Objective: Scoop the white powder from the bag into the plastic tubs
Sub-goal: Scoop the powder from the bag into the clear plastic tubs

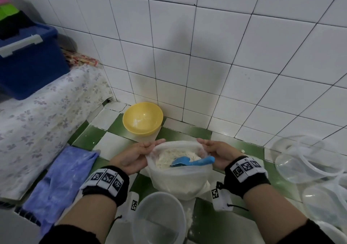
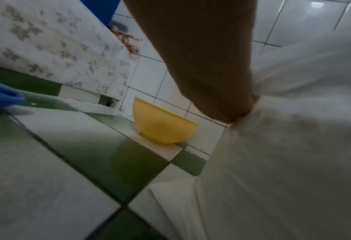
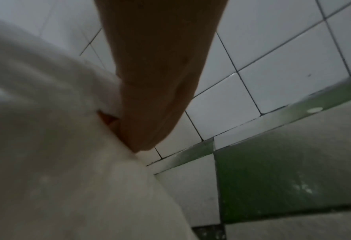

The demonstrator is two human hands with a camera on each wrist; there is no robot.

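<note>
**Bag held open both sides, scoop loose inside**

Bag [image 1: 181,176] sits on the green-and-white tiled worktop [image 1: 242,213], mid-scene, white powder [image 1: 169,156] showing in its mouth. Left hand [image 1: 131,158] pinches the left rim, right hand [image 1: 218,154] pinches the right rim; fingers on both curl over the plastic edge, mouth stretched wide.

Blue scoop [image 1: 192,162] lies on the powder, nobody holding it. Long axis runs roughly left-right: bowl end left and buried at the lip, handle pointing right, resting at the bag's right rim just beside the right hand.

Empty plastic tub [image 1: 159,217] stands at the near side, touching or nearly touching the bag. More tubs [image 1: 308,166] stacked at the right edge.

Risks, as I read it:
- Bag is soft and only the two pinches keep it open. Letting go on the right to take the scoop probably collapses that side over the handle.
- Pulling the rims too far apart could tip the bag toward the near tub and dump powder.
- Spilled powder already on the tiles near the tub, so a sliding base is plausible.

Yellow bowl [image 1: 142,118] sits far, against the wall.
</note>
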